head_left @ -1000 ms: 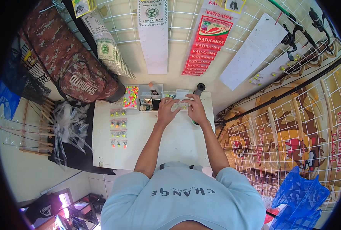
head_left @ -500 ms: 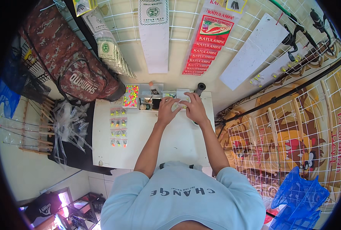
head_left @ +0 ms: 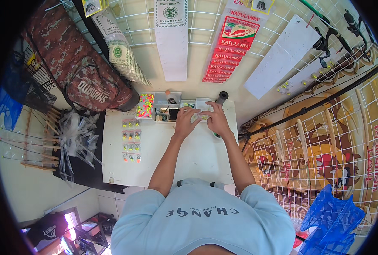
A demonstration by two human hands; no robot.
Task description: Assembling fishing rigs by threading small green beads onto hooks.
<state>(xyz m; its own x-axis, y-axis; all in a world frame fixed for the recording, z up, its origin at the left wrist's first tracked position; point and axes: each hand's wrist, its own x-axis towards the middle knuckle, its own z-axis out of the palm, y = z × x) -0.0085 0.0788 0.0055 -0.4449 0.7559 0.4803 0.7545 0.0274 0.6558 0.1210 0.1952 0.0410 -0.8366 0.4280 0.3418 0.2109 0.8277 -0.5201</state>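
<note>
Near the far edge of the white table (head_left: 172, 168), my left hand (head_left: 185, 123) and my right hand (head_left: 217, 120) face each other, close together. Thumb and fingers are bent into a pinch on each hand. Whatever sits between the fingertips is too small to make out. Just beyond them stands a white compartment box (head_left: 167, 98); a small bottle (head_left: 170, 97) and little jars (head_left: 161, 114) are in it. A tray of bright pink, yellow and green pieces (head_left: 145, 105) adjoins it on the left. Beside my right hand, a dark cylinder (head_left: 222, 97) stands upright.
Several small clear packets with fishing tackle (head_left: 131, 136) lie in rows on the table's left. A camouflage rod bag (head_left: 80, 63) leans at the far left. Red bait packets (head_left: 229, 53) hang from the wall grid. Blue netting (head_left: 331, 216) hangs at the lower right.
Both hands stay in nearly the same place, still pinched. The fingers of my right hand have shifted very slightly.
</note>
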